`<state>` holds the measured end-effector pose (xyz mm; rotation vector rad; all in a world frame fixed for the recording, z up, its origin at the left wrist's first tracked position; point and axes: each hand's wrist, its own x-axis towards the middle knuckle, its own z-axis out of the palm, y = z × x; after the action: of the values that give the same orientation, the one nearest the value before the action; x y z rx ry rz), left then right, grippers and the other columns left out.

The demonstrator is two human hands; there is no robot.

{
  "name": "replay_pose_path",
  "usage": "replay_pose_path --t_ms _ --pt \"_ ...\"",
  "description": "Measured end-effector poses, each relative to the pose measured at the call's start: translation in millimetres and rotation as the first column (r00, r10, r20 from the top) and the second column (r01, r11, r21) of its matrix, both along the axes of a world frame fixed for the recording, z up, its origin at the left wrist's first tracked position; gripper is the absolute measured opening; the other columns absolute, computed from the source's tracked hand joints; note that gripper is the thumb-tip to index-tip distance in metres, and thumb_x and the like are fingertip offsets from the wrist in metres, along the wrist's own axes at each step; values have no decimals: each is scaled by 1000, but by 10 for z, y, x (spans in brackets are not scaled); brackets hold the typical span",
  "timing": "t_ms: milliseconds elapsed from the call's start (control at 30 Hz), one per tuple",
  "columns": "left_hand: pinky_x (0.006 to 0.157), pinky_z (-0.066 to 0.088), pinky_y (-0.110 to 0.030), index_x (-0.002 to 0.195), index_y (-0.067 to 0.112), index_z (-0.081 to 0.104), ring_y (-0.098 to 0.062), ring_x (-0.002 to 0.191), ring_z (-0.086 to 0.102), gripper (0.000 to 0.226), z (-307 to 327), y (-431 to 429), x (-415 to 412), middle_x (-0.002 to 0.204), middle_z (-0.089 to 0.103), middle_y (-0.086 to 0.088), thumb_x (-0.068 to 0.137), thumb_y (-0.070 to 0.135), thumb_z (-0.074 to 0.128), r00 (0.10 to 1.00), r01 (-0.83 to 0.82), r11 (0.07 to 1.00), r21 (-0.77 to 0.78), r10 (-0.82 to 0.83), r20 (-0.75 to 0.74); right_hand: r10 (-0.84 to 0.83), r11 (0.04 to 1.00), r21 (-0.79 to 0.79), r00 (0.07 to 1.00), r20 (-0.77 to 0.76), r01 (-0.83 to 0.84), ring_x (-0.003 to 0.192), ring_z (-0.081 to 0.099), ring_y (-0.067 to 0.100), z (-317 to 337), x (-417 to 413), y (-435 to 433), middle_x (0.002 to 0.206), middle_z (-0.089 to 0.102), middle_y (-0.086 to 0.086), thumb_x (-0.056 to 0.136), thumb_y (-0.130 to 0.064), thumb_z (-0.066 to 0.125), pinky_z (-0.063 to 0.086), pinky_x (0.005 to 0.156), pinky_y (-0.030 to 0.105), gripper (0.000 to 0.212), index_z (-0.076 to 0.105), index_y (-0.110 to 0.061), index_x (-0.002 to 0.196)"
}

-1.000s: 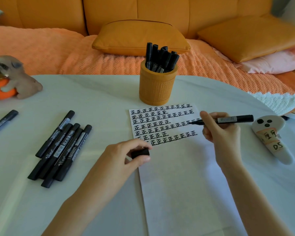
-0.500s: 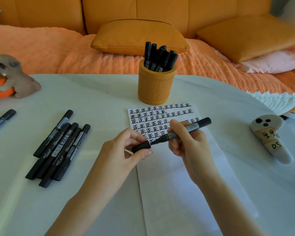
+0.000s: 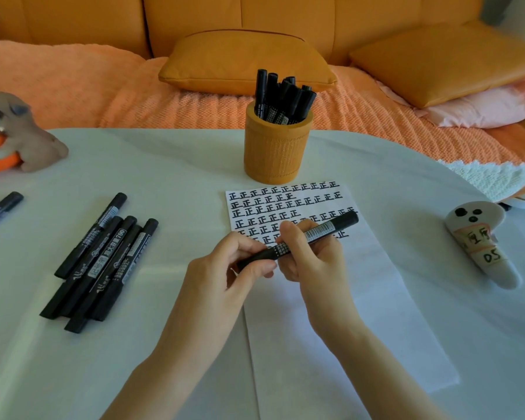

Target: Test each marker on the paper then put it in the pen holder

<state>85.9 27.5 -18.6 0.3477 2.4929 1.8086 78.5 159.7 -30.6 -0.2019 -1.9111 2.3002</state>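
Both hands are pinching the marker [image 3: 297,237], its length slanting far-right toward the pen holder [image 3: 276,147], right hand [image 3: 312,256] nearer.

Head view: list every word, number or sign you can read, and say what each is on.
"正", repeated in rows: paper.
"DS": white ghost figure; its upper handwriting is unclear.
"700": loose marker on the table; its other print is too small.
Barcode, digits unreadable: held marker.
Stored markers in the pen holder: print too small.
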Motion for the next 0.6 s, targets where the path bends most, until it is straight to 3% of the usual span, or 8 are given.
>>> replay_pose_path --t_ms 167,300,600 --pt "67 43 -6 85 21 61 -3 74 65 2 3 8 6 72 69 14 83 21 62 1000 6 1000 22 -6 -11 29 1000 -1 1000 -5 -29 43 24 12 23 -10 -23 46 27 -5 97 -6 48 24 44 22 34 39 -8 64" --pt "65 44 -9 84 21 62 -5 71 63 19 17 16 12 70 68 11 77 37 56 1000 9 998 63 -10 14 50 999 18 999 -11 -50 43 25 11 25 -7 -37 46 29 -4 97 -6 47 24 44 23 35 40 -8 63" --pt "62 43 -10 86 24 64 -3 69 63 4 35 -21 -20 71 70 11 85 22 61 998 6 1000 28 -8 60 75 997 19 997 27 -76 43 23 13 45 -15 -37 45 26 -2 96 -15 52 23 45 23 39 40 -4 61"
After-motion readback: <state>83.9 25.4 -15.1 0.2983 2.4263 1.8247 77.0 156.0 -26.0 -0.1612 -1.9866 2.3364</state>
